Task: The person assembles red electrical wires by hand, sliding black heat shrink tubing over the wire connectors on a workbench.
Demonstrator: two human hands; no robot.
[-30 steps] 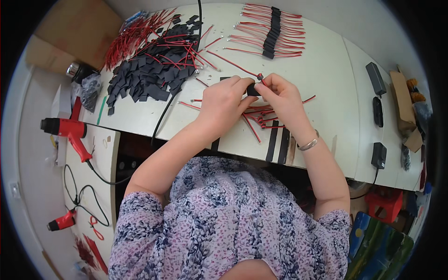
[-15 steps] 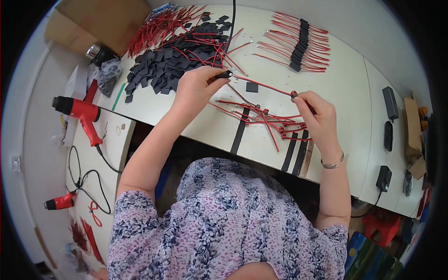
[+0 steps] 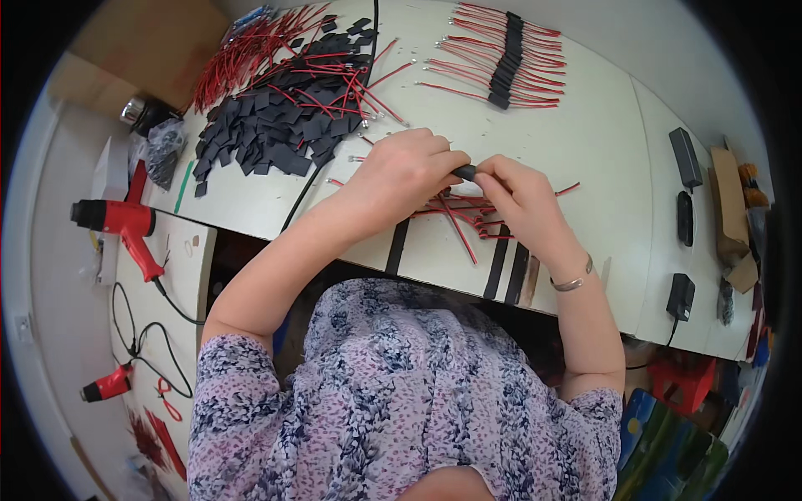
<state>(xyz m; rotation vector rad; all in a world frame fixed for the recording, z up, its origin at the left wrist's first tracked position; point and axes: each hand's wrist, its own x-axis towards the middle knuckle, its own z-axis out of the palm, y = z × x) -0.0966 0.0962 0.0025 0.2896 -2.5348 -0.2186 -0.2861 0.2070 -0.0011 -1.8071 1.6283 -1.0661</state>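
My left hand (image 3: 413, 171) and my right hand (image 3: 520, 196) meet above the table, fingertips closed on a small black pad (image 3: 464, 172) between them. The pad looks folded or rolled, and the fingers cover much of it. A red wire end (image 3: 570, 188) sticks out past my right hand; whether it belongs to the held piece is hidden. Just below the hands lie several knotted red-and-black wire leads (image 3: 458, 227). To the left is a heap of black square pads (image 3: 267, 125), with loose leads (image 3: 334, 93) across it.
At the back right, leads with black pads (image 3: 505, 67) lie in a row. Red wires (image 3: 242, 63) are bunched at the back left. Two red heat guns (image 3: 125, 221) lie at far left, and a black cable (image 3: 302, 194) crosses the table. Black adapters (image 3: 685, 159) lie at far right.
My hands were apart with a red lead stretched between them; now they have come together on the black pad. The single square pad on the table no longer shows. The view has shifted slightly.
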